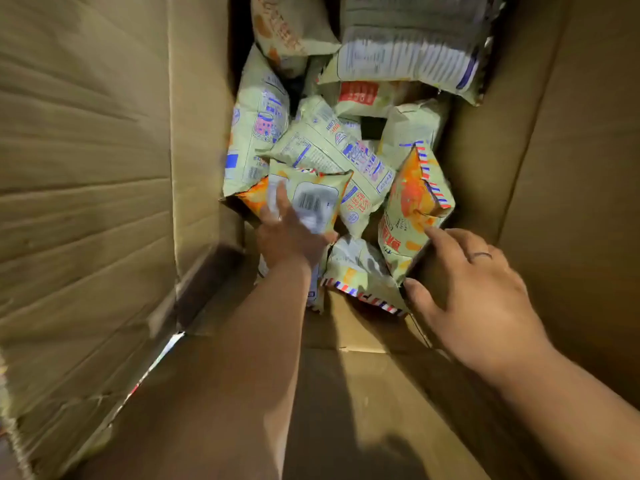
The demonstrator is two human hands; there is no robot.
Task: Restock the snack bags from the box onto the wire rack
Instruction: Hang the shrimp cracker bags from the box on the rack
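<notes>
I look down into a deep cardboard box holding several pale green snack bags with orange and blue print. My left hand reaches in and grips a bag that shows a barcode, fingers spread over its lower left part. My right hand rests with straight fingers against the lower edge of an upright orange-and-green bag at the right side. Another bag lies between the two hands. The wire rack is out of view.
More bags fill the far end of the box, including a large one with blue text at the top. Tall cardboard walls close in on the left and right. The near box floor is bare cardboard.
</notes>
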